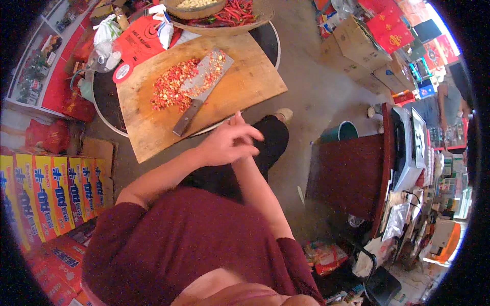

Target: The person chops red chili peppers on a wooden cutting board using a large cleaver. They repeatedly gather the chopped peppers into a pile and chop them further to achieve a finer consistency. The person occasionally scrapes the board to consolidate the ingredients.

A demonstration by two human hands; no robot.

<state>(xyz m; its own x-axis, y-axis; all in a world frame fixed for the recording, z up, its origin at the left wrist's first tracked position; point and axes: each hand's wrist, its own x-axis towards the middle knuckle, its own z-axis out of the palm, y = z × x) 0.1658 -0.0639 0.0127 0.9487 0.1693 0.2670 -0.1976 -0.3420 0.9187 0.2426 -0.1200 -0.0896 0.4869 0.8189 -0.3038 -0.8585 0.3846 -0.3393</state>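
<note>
My left hand (231, 141) lies across my right hand (238, 118) just off the near edge of a wooden cutting board (254, 70). The left fingers are spread, and nothing shows in them. Most of my right hand is hidden beneath, with only some fingertips poking out towards the board. A cleaver (187, 118) rests flat on the board, its dark handle pointing at me. Bits cling to its blade. Beside and partly against the blade is a heap of chopped red chili and pale pieces (168, 90), probably garlic.
A wide basket (264, 19) of whole red chilies (239, 13) and a bowl of pale cloves (195, 4) sits beyond the board. A red plastic bag (139, 40) touches the board's far left. Right are a dark red desk (348, 172), a green bucket (347, 131) and cardboard boxes (354, 42).
</note>
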